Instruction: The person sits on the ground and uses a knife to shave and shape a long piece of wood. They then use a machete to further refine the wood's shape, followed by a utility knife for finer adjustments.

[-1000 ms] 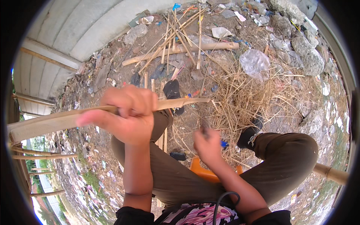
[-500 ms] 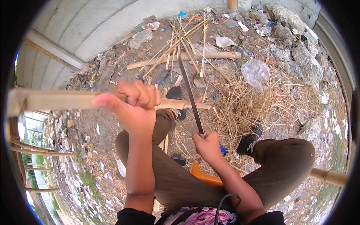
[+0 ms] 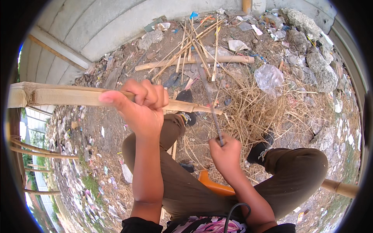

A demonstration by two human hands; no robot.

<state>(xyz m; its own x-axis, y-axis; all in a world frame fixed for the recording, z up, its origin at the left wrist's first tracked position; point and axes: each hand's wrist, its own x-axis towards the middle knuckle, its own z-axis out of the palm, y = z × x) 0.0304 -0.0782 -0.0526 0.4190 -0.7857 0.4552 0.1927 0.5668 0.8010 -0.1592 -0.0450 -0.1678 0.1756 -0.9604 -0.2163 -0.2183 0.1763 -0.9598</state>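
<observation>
My left hand [image 3: 142, 106] is closed round a long split bamboo piece [image 3: 70, 95], thumb lying along its upper face. The piece runs from the left edge across to a narrower end just right of centre. In my right hand [image 3: 226, 153] is the handle of a long dark machete [image 3: 216, 123], its blade pointing away from me and smeared by motion. The blade crosses the bamboo near its right end; whether the two touch, I cannot tell. Beneath that end lie pale shavings [image 3: 252, 112].
Several thin bamboo strips [image 3: 190, 44] lie crossed over a bamboo pole [image 3: 229, 59] on the littered ground. Concrete lumps [image 3: 320, 68] and a clear plastic bag [image 3: 269, 77] are at right. A concrete wall [image 3: 112, 23] stands behind. Something orange [image 3: 211, 182] sits between my legs.
My right hand has shifted right with the machete, whose blade now crosses the bamboo nearer its right end. The bamboo's left part has turned slightly, showing more of its face.
</observation>
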